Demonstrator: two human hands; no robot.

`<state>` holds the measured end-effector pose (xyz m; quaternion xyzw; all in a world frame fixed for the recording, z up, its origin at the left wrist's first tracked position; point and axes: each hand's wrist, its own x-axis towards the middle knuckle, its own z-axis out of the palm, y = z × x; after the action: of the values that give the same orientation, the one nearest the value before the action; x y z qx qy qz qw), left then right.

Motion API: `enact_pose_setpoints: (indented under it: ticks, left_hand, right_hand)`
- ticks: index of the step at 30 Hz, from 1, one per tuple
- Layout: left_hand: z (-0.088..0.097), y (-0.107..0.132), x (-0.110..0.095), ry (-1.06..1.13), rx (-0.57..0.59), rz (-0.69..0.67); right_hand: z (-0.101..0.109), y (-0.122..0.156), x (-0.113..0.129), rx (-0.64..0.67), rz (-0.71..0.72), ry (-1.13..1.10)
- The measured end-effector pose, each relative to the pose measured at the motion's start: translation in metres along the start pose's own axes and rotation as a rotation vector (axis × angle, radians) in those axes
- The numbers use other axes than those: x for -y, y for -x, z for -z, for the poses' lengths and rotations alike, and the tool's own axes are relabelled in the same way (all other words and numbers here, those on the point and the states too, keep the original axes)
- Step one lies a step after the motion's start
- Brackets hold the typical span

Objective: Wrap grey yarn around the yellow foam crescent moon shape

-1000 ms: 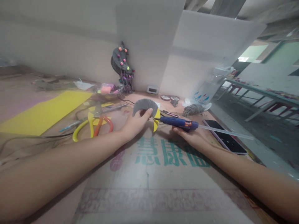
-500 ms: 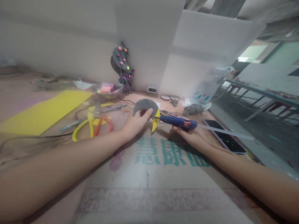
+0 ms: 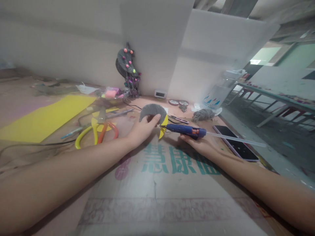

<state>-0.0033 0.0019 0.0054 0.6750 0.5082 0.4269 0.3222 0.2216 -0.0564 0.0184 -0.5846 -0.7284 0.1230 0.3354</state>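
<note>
At the near edge of the bench, a printed board (image 3: 157, 186) with green characters is seen lying flat. Above it, the grey crescent (image 3: 153, 110) is grasped by the left hand (image 3: 144, 131), thumb pressed along its inner curve, the arch turned upward. The glue gun (image 3: 184, 129) is gripped from below by the right hand (image 3: 197, 144), its nozzle aimed at the bare yellow tip (image 3: 161, 131); whether contact is made cannot be told, nor whether the trigger is squeezed. A glue stick (image 3: 233, 138) is carried in the gun's rear.

The greater part of the crescent is covered in grey strands; only the tip is left uncovered, so the covering is judged well advanced, with that end remaining. Fresh glue cannot be made out.

Near the right edge, a phone (image 3: 236, 143) is laid. Toward the left, a tool with yellow and orange handles (image 3: 102, 132) and a yellow sheet (image 3: 49, 118) are placed. Farther off, grey yarn (image 3: 203, 115) is heaped near the far right corner, where a bottle (image 3: 215, 93) is stood. By the far edge, a decorated crescent (image 3: 125, 62), dotted with coloured balls, is propped against the wall (image 3: 152, 46).
</note>
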Motion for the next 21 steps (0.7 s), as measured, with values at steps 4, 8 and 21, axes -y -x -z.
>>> enact_pose_setpoints:
  ticks: [4,8,21]
  left_hand:
    - [0.0,0.0,-0.001,-0.006,0.005,0.012]
    - [0.001,0.001,-0.002,-0.013,0.014,0.023]
    - [-0.003,-0.007,0.01,0.099,0.045,0.068]
  right_hand:
    - [0.001,-0.001,0.0,0.006,-0.003,0.004]
    - [0.0,0.0,-0.004,-0.019,0.006,0.022]
    - [0.01,-0.001,0.014,0.05,0.03,0.093]
